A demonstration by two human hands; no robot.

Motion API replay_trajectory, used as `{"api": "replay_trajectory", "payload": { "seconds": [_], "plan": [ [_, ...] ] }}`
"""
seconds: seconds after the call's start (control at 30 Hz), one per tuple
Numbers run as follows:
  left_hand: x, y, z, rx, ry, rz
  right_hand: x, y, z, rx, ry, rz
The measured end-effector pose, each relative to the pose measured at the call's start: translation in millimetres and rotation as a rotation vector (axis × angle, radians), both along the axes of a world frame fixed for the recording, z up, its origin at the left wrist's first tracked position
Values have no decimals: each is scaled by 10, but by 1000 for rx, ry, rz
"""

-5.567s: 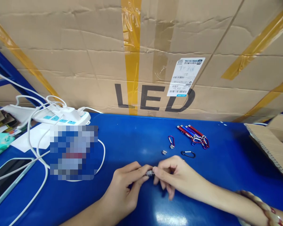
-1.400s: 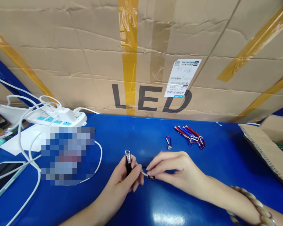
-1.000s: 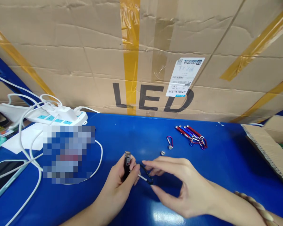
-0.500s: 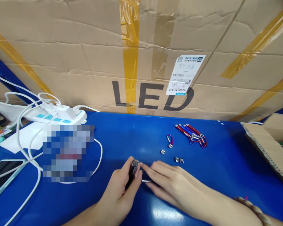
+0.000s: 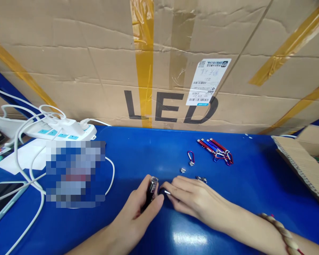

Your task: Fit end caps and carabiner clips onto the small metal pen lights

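My left hand (image 5: 142,209) is closed around a dark cylinder (image 5: 152,187) with a silver end pointing up. Just to its right, my right hand (image 5: 188,193) pinches a small dark piece with a shiny metal edge (image 5: 164,191), close to my left thumb. Beyond the hands lie a red carabiner (image 5: 190,157) and a small silver piece (image 5: 183,170). Small dark metallic parts (image 5: 201,179) are partly hidden behind my right hand. Farther back rests a group of red and blue metal tubes (image 5: 215,147) with carabiners.
A large cardboard box (image 5: 95,71) marked LED stands along the back of the blue table (image 5: 138,152). At left are a white power strip (image 5: 66,132), looping cables, a phone (image 5: 5,198) and a blurred-out item. An open cardboard box (image 5: 300,166) is at right.
The dark piece in my right hand has turned, its shiny edge now higher and beside my left thumb. My right hand has shifted slightly, covering more of the dark metallic parts. The view has moved a little.
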State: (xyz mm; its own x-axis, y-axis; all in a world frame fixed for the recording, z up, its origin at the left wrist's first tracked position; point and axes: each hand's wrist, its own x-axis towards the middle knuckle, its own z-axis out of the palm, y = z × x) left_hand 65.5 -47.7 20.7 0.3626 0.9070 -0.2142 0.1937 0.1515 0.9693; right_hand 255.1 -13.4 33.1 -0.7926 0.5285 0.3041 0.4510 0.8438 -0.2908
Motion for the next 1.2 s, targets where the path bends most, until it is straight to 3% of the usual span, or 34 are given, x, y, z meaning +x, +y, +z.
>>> {"api": "replay_trajectory", "payload": {
  "seconds": [0.17,0.37,0.7,0.97,1.2],
  "plan": [
    [6,41,-2,-87,-143,-99,71,98,-51,30,207,-82],
    [6,93,-47,6,11,-141,-13,73,-92,15,253,-70],
    [16,98,-82,27,25,-55,-65,107,-188,-105,293,-83],
    [42,85,-86,4,2,-1,-135,18,-162,-302,356,-212],
    [-17,196,18,259,233,47,-67,109,-233,-421,301,-190]
  ]
}}
